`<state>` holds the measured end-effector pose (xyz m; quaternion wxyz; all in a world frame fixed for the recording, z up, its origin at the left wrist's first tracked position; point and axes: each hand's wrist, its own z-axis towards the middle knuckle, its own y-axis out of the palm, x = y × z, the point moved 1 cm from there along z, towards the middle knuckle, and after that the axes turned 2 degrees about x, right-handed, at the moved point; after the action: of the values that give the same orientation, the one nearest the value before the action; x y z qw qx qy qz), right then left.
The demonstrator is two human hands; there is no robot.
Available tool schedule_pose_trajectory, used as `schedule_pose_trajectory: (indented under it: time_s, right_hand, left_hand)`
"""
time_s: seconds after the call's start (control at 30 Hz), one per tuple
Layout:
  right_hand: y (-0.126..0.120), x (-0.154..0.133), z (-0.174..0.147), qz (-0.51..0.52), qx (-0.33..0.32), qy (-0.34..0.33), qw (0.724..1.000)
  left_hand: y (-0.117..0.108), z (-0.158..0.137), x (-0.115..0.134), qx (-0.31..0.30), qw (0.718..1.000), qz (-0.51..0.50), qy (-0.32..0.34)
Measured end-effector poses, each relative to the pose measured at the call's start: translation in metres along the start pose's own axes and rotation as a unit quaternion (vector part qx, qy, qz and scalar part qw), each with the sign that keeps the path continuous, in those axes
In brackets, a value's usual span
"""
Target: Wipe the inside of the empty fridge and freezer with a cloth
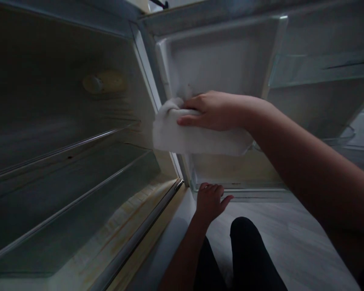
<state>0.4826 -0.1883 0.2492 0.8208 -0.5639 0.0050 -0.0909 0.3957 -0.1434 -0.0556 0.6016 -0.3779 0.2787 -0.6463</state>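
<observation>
White cloth [206,141] pinched in my right grip [214,111]
Below, my left grip [209,199] lies spread at the fridge door [221,60], likely for balance.

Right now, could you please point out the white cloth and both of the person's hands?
White cloth [197,140]: head view, its middle.
Right hand [214,110]: head view, its back.
Left hand [210,202]: head view, its back.

Open room over door panel [218,56], above white cloth [200,141], up to door's top edge. Right hand [212,110] and its forearm bar approach from right; door rack [321,72] juts beyond. Left hand [210,201] sits at lower hinge-side corner. Inside fridge [144,60]: gap between front edges of upper shelf [63,150] and lower shelf [69,205].
</observation>
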Motion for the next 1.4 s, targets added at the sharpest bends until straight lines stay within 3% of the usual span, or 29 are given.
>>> schedule_pose_trajectory:
  time_s: [0.2,0.37,0.63,0.73,0.9,0.97,1.23,1.4]
  right_hand:
    - [0.003,-0.009,0.011,-0.003,-0.054,0.011,0.998]
    - [0.010,-0.023,0.018,-0.041,0.000,0.022,0.999]
    - [-0.010,0.019,-0.029,-0.043,-0.104,0.164,0.980]
    - [-0.009,0.015,-0.028,-0.059,-0.093,0.127,0.986]
    - [0.003,-0.013,0.003,-0.060,-0.045,-0.001,0.997]
    - [0.004,-0.016,0.008,-0.054,-0.042,-0.012,0.998]
    - [-0.016,0.001,-0.038,-0.142,-0.102,0.161,0.971]
    - [0.003,-0.012,-0.036,-0.201,-0.025,0.179,0.963]
  left_hand:
    - [-0.009,-0.006,-0.007,0.003,1.000,-0.028,0.011]
    - [-0.003,-0.002,-0.005,0.010,1.000,-0.009,0.014]
    - [0.006,0.003,-0.002,0.027,0.999,-0.012,0.029]
    - [0.004,0.000,-0.005,0.034,0.999,-0.021,0.031]
    - [-0.002,-0.006,-0.010,0.041,0.998,-0.022,0.030]
    - [-0.003,-0.007,-0.012,0.046,0.998,-0.023,0.035]
    - [0.004,-0.004,-0.009,0.069,0.997,-0.017,0.041]
    - [0.008,0.000,-0.004,0.081,0.996,-0.015,0.035]
